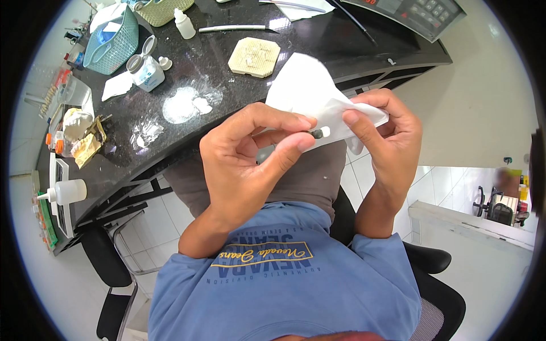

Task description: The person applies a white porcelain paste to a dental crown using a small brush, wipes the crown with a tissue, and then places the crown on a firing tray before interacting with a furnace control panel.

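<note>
Tissue (307,91) white, crumpled | hands: right (387,136) grips it | left (250,153) pinches dark tool (317,134)

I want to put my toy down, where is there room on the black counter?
Bare dark countertop lies between the white powder patch and the beige honeycomb tray. The left end, around the teal basket and plaster casts, is crowded.

A seated worker wears a blue short-sleeved T-shirt with a yellow-outlined emblem and darker blue lettering printed across the chest, paired with grey-brown trousers; the left hand (244,159) and right hand (387,136) are ungloved, forearms uncovered, no jewellery visible.
</note>
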A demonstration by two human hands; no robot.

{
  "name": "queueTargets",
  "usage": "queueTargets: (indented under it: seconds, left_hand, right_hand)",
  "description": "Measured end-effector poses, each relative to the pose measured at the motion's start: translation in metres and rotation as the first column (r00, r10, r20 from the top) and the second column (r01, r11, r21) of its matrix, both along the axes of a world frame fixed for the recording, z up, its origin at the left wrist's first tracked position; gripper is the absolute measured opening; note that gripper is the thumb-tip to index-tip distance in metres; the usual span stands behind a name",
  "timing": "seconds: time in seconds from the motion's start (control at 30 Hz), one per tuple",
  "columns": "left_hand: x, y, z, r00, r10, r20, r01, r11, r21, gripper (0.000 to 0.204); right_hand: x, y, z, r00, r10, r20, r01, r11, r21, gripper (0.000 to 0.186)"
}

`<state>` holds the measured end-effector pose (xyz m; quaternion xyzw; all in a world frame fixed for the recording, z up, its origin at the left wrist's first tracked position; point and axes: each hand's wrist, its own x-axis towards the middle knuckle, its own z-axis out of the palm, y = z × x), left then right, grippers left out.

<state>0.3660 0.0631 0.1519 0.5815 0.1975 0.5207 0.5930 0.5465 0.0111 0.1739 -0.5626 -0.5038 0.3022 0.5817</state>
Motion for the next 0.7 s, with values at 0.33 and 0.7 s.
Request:
queueTargets:
  seconds: [0.33, 0.7]
  left_hand:
    - [-0.006, 0.011, -0.001, 0.998, -0.057, -0.015, 0.055, 0.993, -0.103, 0.014]
    - [-0.009, 0.014, -0.002, 0.993, -0.118, -0.029, 0.113, 0.985, -0.133, 0.015]
  right_hand:
    - [-0.004, 0.01, -0.002, 1.0, 0.006, 0.023, -0.008, 0.997, 0.08, 0.016]
    - [-0.004, 0.013, -0.004, 0.934, 0.1, 0.344, -0.209, 0.933, 0.295, 0.018]
